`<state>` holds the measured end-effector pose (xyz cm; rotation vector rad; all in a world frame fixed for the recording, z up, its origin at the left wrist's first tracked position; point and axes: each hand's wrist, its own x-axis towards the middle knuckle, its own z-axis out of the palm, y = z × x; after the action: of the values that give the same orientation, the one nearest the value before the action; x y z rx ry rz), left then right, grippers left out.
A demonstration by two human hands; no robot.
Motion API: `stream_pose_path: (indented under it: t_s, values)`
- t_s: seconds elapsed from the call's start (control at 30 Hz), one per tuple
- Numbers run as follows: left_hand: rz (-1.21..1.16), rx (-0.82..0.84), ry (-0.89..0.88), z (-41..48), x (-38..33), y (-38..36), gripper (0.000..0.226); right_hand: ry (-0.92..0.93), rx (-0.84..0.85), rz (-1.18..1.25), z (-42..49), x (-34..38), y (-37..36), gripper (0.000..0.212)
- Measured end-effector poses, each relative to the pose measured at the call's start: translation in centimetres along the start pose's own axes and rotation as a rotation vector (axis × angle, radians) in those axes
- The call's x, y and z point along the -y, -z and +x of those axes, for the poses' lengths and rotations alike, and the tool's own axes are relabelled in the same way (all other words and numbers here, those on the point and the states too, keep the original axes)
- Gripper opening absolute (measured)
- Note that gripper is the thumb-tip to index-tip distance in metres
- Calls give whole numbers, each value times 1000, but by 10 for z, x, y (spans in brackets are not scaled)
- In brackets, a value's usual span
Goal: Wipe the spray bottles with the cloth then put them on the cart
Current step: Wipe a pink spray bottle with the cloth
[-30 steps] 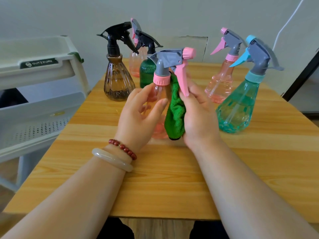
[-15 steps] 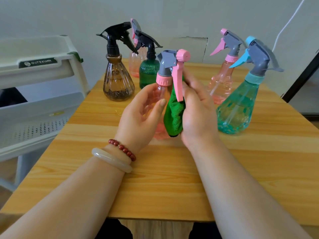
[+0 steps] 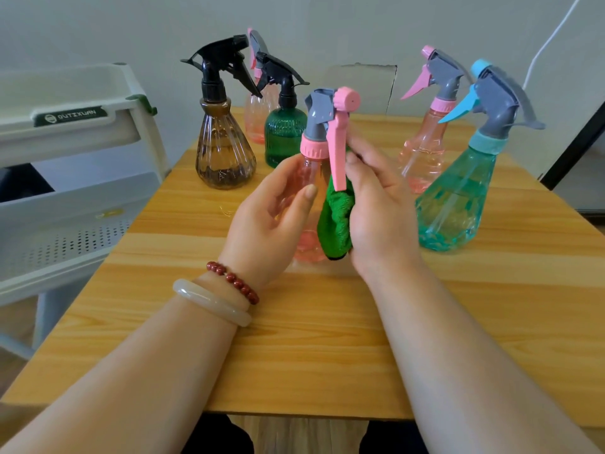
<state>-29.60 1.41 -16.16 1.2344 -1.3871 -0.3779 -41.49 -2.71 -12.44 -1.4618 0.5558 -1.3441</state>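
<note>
The left hand is curled round the body of the pink bottle, thumb across its near face. The right hand grips the green cloth and presses it against the bottle's right side, fingers wrapped over the fold. The bottle sits between the two palms, upright, its long axis vertical. Its nozzle faces the camera and its trigger hangs down in front of the cloth. Whether its base rests on the table or is just clear of it I cannot tell.

Wiping looks to be in hand, not finished. The cart stands just beside the table's left edge, so the bottle must travel leftward. The left hand is the nearer one and already has the bottle, so it could likely carry it across alone while the right keeps the cloth.

Beyond the hands stand the rest: the brown bottle and green bottle back left, a rear pink bottle behind them, and a right pink bottle and teal bottle on the right. None is on the cart yet.
</note>
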Motion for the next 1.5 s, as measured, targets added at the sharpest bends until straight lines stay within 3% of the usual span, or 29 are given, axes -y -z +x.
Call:
stream_pose_path:
  t_s: [0.17,0.27,0.4,0.5,0.67,0.73,0.8,0.87,0.93,1.03,1.2,1.37,1.5]
  values:
    - [-52,28,47,-1,-2,-1,49,-174,-83,-208,-1,-15,7,49]
    - [-17,-27,51,1,0,0,57,-282,-98,-172,0,-23,4,45]
    - [12,-69,23,2,1,2,45,-59,-80,105,-2,-17,-1,31]
    - [-37,-73,23,1,1,3,34,35,-44,-20,-5,-17,-2,27]
    - [-80,-136,74,3,0,5,29,-212,-63,-292,-3,-25,5,32]
    - [-75,-140,99,4,2,6,26,-221,-73,-324,-1,-24,6,31]
    - [-56,-97,98,3,4,5,30,-28,-118,-300,-1,-19,4,34]
    - [-58,-58,95,3,5,2,49,183,-154,-255,-1,-16,2,32]
    - [-65,-27,89,3,4,2,53,266,-167,-218,-2,-14,-2,29]
    - [-72,-25,68,2,5,2,53,189,-161,-158,-2,-16,1,32]
    - [-66,-70,57,1,3,2,50,-157,-161,-216,2,-23,11,28]
    - [-46,-18,24,1,3,2,50,58,-42,35,-5,-13,0,37]
    - [-69,-9,39,1,2,3,51,8,9,-71,-7,-17,0,42]
